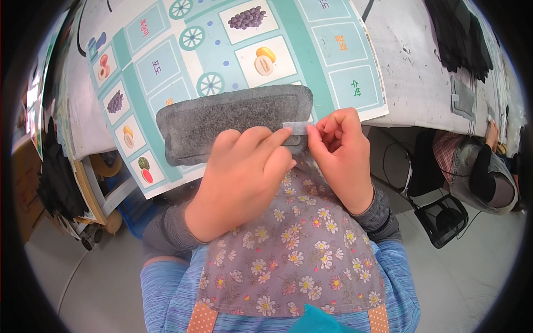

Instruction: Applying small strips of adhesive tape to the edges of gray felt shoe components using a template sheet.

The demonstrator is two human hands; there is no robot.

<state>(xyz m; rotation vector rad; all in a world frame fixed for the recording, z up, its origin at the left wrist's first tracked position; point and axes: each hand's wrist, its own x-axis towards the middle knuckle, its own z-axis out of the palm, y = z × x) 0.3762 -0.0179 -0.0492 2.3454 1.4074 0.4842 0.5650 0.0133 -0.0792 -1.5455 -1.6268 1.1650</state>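
A dark grey, felt-like fabric piece (222, 119) with rounded corners and a stitched-looking inner outline lies at the table's near edge. A short whitish strip (296, 128), looking like tape, sits on its right part. My right hand (343, 152) pinches the strip's right end between thumb and index finger, the other fingers curled. My left hand (239, 180) rests over the near side of the fabric, fingers stretched across it. One fingertip touches the strip's left end. Part of the fabric's near edge is hidden behind my left hand.
Beneath the fabric lies a teal and white board (166, 33) with fruit pictures. Black cloth pieces (458, 39) and a small grey piece (462, 99) are at the far right. A co-worker (477, 172) sits right, near a black stool (441, 219). A blue crate (139, 216) stands low left.
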